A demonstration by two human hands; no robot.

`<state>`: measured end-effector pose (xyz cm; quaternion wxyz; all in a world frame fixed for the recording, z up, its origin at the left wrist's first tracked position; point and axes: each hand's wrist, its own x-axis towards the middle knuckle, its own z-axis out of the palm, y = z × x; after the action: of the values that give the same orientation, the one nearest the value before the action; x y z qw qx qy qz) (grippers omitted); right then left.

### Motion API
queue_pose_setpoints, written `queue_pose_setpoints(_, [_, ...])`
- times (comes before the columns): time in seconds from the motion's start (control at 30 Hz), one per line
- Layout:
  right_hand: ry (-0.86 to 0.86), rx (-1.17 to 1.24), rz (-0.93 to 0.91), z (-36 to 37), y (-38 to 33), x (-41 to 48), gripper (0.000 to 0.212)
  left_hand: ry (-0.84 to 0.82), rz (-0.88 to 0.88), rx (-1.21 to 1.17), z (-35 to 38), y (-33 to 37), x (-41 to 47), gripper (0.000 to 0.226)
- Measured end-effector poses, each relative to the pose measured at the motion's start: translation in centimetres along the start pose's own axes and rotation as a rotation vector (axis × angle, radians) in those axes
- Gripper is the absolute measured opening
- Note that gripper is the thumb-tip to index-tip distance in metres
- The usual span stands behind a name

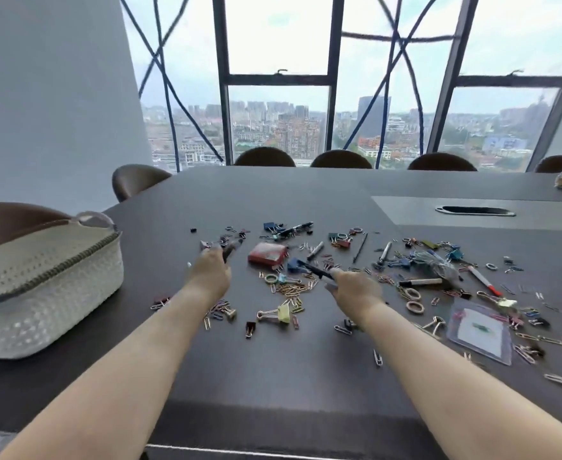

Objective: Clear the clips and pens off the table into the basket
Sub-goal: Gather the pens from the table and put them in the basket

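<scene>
Presently: both hands reach over the scattered clips (289, 289) and pens (420, 282), mid-frame.
The right hand (356, 290) grasps a black pen (316, 271), its long axis running up-left from the fingers. The basket (50, 283) stands at frame left, nearer the left hand (210, 272), whose grasp is too blurred to tell. Dark table (273, 376); chairs (341, 159) and window (276, 34) behind.

Basket (45, 287): on the table (273, 376), far left.
Clips (289, 290), pens (294, 228): scattered mid-table, right of the basket.
Pouch (480, 330): near right, seemingly lying over some clips.
Chairs (341, 160): behind the table's far edge.
</scene>
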<state>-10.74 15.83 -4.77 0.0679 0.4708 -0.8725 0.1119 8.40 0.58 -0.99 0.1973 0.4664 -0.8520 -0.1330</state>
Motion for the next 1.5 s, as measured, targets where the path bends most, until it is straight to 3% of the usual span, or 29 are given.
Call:
queue_pose_setpoints(0.2, [-0.014, -0.019, 0.021, 1.1, 0.0, 1.2, 0.04, -0.046, -0.194, 0.071, 0.5, -3.9, 4.2, 0.036])
queue_pose_setpoints(0.43, [-0.033, -0.009, 0.007, 1.6, 2.4, 5.9, 0.02, -0.135, -0.308, 0.177, 2.8, -4.3, 9.0, 0.035])
queue_pose_setpoints(0.63, [-0.117, 0.028, -0.05, 0.3, 2.7, 8.2, 0.022, -0.227, -0.06, 0.207, 2.3, -0.9, 9.0, 0.033])
queue_pose_setpoints(0.77, [-0.086, -0.016, -0.03, -2.0, 4.6, 6.6, 0.019, -0.227, 0.176, 0.102, 1.7, 3.5, 7.2, 0.029])
queue_pose_setpoints(0.9, [-0.014, 0.003, 0.041, -2.5, 8.1, 4.2, 0.022, -0.19, 0.291, -0.004, 3.1, 6.2, 4.3, 0.027])
queue_pose_setpoints(1.1, [-0.057, 0.01, 0.077, -2.9, 12.2, 0.8, 0.038, -0.042, 0.365, -0.024, 5.4, 9.4, 0.9, 0.036])
queue_pose_setpoints(1.2, [-0.047, -0.017, 0.118, -3.3, 13.6, 0.9, 0.034, -0.059, 0.378, 0.068, 5.4, 11.6, 0.5, 0.038])
queue_pose_setpoints(1.3, [-0.074, -0.109, 0.141, -3.1, 14.4, 1.3, 0.025, -0.1, 0.343, -0.031, 6.2, 13.3, 1.4, 0.034])
queue_pose_setpoints(1.5, [-0.197, -0.172, 0.144, -1.7, 16.7, 3.5, 0.031, -0.09, 0.276, 0.003, 8.7, 16.0, 3.9, 0.034])
